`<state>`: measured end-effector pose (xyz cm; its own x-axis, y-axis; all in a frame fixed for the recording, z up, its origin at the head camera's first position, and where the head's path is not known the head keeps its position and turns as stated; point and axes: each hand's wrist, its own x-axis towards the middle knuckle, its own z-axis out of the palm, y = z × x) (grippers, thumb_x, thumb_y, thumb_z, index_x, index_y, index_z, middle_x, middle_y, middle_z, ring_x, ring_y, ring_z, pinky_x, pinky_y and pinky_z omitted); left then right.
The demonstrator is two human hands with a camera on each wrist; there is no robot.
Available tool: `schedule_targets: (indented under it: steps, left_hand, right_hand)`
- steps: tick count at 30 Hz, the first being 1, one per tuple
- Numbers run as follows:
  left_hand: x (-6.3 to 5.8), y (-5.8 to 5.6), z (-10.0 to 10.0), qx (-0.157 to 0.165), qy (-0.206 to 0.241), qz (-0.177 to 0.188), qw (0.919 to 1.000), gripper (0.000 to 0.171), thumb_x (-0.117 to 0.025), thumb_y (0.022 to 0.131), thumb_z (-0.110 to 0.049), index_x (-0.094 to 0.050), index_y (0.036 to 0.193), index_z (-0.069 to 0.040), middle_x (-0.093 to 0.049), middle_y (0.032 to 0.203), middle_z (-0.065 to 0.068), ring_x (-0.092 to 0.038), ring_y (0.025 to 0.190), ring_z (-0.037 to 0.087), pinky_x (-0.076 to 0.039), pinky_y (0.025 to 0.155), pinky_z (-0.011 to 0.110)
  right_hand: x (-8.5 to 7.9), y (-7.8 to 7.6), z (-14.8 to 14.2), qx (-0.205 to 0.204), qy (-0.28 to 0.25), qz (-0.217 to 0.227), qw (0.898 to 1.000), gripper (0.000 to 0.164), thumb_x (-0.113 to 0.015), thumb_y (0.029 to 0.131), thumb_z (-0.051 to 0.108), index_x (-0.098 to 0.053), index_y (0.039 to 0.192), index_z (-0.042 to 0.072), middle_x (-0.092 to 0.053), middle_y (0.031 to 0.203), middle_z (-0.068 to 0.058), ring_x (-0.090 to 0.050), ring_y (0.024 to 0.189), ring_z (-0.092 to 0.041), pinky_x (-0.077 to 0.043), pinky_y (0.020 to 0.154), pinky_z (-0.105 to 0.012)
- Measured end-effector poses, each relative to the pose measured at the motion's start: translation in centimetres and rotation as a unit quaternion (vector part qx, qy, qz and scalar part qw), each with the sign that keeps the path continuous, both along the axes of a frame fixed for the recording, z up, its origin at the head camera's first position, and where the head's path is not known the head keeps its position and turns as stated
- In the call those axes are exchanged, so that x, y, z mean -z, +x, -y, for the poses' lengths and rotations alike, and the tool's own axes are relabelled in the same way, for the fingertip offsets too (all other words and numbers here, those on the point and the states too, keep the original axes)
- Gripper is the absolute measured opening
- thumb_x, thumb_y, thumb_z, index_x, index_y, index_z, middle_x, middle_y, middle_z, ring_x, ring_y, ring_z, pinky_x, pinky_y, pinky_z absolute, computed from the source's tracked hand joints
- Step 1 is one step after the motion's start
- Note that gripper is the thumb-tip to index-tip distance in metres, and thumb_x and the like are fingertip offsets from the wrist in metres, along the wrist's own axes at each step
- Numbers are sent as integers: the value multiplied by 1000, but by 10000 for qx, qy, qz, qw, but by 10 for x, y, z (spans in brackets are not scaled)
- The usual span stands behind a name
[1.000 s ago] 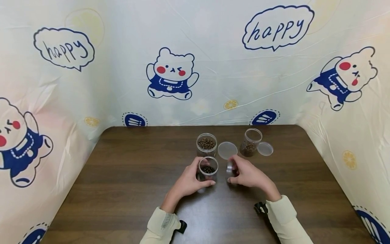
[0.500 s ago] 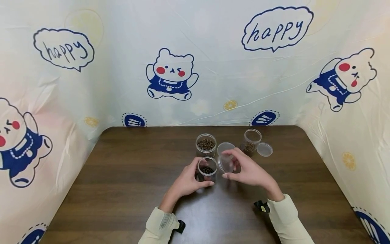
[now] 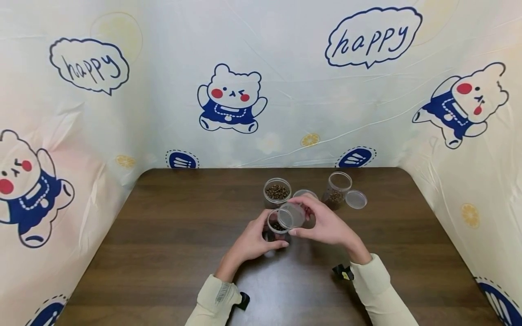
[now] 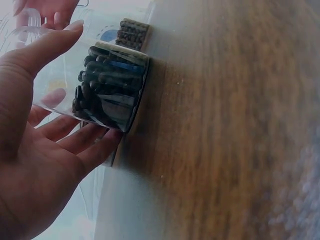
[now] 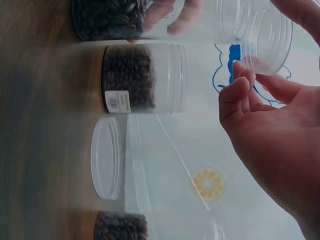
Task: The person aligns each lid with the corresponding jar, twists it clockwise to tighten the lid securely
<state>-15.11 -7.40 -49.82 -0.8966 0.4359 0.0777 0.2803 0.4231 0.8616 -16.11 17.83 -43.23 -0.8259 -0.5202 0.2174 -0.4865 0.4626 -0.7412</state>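
My left hand (image 3: 253,239) grips a clear plastic jar (image 3: 278,236) standing on the table, thumb on the near side and fingers behind. Dark coffee beans (image 4: 107,87) fill its lower part. With thumb and fingertips, my right hand (image 3: 326,225) pinches a clear screw lid (image 3: 291,215) by its edge. In the head view the lid overlaps the right side of the jar's mouth, slightly tilted. The right wrist view shows the lid (image 5: 268,42) right at the jar's rim; whether they touch I cannot tell.
Behind the held jar stands an uncapped jar of brown beans (image 3: 277,193). A loose lid (image 3: 305,193) lies beside it, partly behind my right hand. Farther right are another uncapped jar with beans (image 3: 336,190) and its neighbouring lid (image 3: 356,199). A printed curtain (image 3: 285,90) surrounds the table (image 3: 171,253).
My right hand has turned the lid from upright to nearly flat and moved it left, from beside the jar to over its mouth. The left hand and jar have stayed put.
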Motion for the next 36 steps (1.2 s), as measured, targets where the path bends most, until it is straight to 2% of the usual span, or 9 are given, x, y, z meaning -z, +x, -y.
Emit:
schedule_targets:
  steps: [10,16,22,29,36]
  left_hand:
    - [2,-2,0,6,-93,-150,9998,72,-92,82,-38,-53,141,-29,-70,125,-8,-67,107,8,-54,98,37]
    - [3,-2,1,4,-62,-175,9998,69,-92,81,-39,-55,138,-29,-71,122,-9,-67,103,7,-56,97,39]
    - [4,-2,1,-13,-113,-156,9998,71,-92,81,-40,-54,141,-29,-70,126,-10,-68,109,8,-55,98,35]
    - [4,-2,1,30,-101,-192,9998,74,-92,82,-40,-53,144,-29,-69,132,-8,-67,116,10,-54,102,39]
    - [2,-1,2,76,-77,-205,9997,74,-91,82,-42,-53,145,-30,-69,131,-8,-67,116,10,-54,103,40]
  right_hand:
    - [10,-4,10,-129,-311,62,9994,65,-92,82,27,-62,140,22,-62,125,2,-56,104,-11,-50,90,-28]
    - [13,-7,14,-260,-468,120,9985,65,-92,83,29,-63,140,23,-64,127,2,-57,107,-13,-51,95,-36]
    - [15,-9,17,-375,-465,183,9980,65,-92,82,30,-62,140,25,-64,127,-2,-56,108,-13,-52,95,-38]
    - [16,-8,19,-449,-428,169,9979,67,-92,83,30,-62,142,23,-63,131,-2,-58,112,-15,-50,98,-35]
    - [15,-9,17,-515,-377,182,9978,68,-91,84,30,-62,144,21,-63,133,1,-58,116,-14,-49,101,-38]
